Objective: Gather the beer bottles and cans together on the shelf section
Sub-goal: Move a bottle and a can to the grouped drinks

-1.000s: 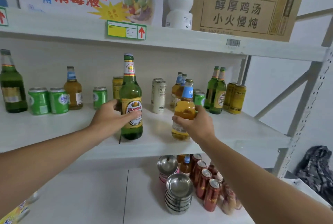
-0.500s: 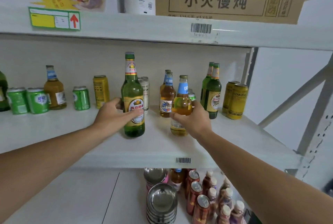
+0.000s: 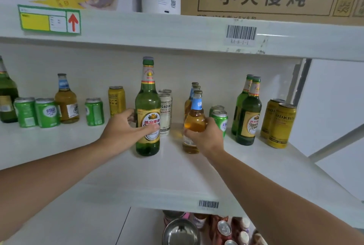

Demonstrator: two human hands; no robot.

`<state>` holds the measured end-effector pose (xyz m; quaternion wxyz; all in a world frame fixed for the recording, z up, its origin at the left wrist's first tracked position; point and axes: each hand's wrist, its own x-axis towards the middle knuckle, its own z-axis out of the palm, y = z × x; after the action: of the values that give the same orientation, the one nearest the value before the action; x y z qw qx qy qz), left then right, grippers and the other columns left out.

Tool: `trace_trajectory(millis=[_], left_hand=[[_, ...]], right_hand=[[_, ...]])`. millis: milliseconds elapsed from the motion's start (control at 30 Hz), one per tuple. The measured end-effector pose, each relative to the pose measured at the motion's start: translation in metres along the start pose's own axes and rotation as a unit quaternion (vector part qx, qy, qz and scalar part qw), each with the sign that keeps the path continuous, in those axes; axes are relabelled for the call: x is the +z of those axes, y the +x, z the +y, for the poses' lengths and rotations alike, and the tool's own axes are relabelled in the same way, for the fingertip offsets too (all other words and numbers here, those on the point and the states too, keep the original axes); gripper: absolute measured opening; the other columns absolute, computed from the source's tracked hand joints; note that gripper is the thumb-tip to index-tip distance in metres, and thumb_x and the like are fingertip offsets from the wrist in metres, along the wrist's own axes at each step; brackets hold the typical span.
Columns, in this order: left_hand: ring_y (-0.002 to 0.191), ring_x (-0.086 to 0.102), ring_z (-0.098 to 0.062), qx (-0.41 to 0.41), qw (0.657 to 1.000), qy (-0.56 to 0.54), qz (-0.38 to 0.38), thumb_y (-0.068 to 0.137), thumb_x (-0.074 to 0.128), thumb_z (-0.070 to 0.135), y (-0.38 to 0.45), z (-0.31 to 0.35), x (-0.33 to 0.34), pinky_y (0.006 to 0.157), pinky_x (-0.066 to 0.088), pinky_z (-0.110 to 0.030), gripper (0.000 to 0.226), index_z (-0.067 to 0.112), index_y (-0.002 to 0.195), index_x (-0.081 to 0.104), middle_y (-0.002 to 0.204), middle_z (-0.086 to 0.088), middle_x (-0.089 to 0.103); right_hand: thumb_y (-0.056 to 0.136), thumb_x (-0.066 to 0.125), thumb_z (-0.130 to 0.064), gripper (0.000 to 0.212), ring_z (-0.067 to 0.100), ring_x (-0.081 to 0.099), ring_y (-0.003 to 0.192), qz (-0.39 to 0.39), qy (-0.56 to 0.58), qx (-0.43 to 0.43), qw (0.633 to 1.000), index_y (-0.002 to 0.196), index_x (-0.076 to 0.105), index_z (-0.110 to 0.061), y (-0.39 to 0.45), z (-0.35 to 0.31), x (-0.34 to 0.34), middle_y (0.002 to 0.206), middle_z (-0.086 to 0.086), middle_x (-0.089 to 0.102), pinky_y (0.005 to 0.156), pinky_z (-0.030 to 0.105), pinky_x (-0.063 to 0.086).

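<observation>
Mid-shelf, the left hand gripped the tall green bottle; the right hand gripped the amber bottle, both upright.

A single head-worn, wide-angle camera faces a white shelf straight on and slightly downward, from within arm's reach. Both forearms stretch into the frame from the bottom corners toward the bottles standing mid-shelf. The upper shelf runs across the top of the frame, and a lower level shows at the bottom edge. Straight lines bow near the borders.
</observation>
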<state>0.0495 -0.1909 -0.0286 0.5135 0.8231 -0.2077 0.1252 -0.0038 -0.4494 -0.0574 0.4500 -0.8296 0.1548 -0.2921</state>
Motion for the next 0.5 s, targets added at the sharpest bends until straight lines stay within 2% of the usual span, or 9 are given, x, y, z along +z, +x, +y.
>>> trace_trajectory(millis=[167,267,333,433,467,500], left_hand=[[0.118,0.066,-0.009,-0.003,1.0,-0.008,-0.02,0.075,0.092,0.052,0.006,-0.006,0.002,0.099,0.056,-0.037,0.053,0.033,0.121,0.073,0.117,0.018,0.073],[0.114,0.065,-0.005,0.0,0.999,-0.006,-0.033,0.076,0.093,0.05,0.009,-0.006,0.004,0.087,0.053,-0.027,0.048,0.037,0.116,0.071,0.114,0.021,0.071],[0.108,0.062,0.002,0.007,0.999,-0.007,-0.047,0.077,0.093,0.049,0.01,-0.002,0.004,0.081,0.048,-0.022,0.04,0.043,0.107,0.067,0.11,0.027,0.066],[0.103,0.061,0.007,0.023,0.997,-0.022,-0.069,0.079,0.091,0.048,0.008,0.008,0.006,0.077,0.046,-0.017,0.035,0.045,0.102,0.066,0.108,0.027,0.067],[0.104,0.062,0.007,0.025,0.997,-0.027,-0.074,0.079,0.091,0.048,0.007,0.011,0.008,0.077,0.047,-0.017,0.036,0.044,0.104,0.067,0.109,0.027,0.068],[0.104,0.064,0.005,0.027,0.996,-0.034,-0.079,0.079,0.091,0.048,0.004,0.015,0.012,0.076,0.048,-0.017,0.038,0.043,0.108,0.068,0.109,0.026,0.069]], right_hand=[[0.065,0.092,-0.055,0.063,0.013,0.069,0.097,0.016,-0.012,-0.008,1.0,0.115,0.059,-0.035,0.01,0.004,0.012,0.107,-0.01,0.071,0.089,0.041,0.061],[0.063,0.088,-0.063,0.067,0.014,0.069,0.1,0.007,-0.027,-0.009,1.0,0.116,0.058,-0.037,0.013,0.007,0.014,0.109,-0.009,0.071,0.09,0.043,0.061],[0.066,0.088,-0.066,0.068,0.013,0.068,0.103,-0.009,-0.035,-0.01,0.999,0.118,0.055,-0.039,0.009,0.009,0.011,0.113,-0.009,0.071,0.092,0.044,0.061],[0.072,0.079,-0.077,0.083,0.013,0.062,0.116,-0.026,-0.037,-0.009,0.999,0.137,0.053,-0.031,-0.002,0.014,0.0,0.128,-0.009,0.063,0.1,0.042,0.056],[0.078,0.074,-0.077,0.082,0.014,0.061,0.118,-0.016,-0.043,-0.007,0.999,0.139,0.053,-0.027,-0.006,0.014,-0.008,0.129,-0.008,0.062,0.1,0.042,0.056],[0.085,0.068,-0.075,0.071,0.016,0.062,0.115,0.0,-0.045,-0.01,0.999,0.134,0.055,-0.025,-0.008,0.016,-0.017,0.127,-0.006,0.063,0.096,0.041,0.056]])
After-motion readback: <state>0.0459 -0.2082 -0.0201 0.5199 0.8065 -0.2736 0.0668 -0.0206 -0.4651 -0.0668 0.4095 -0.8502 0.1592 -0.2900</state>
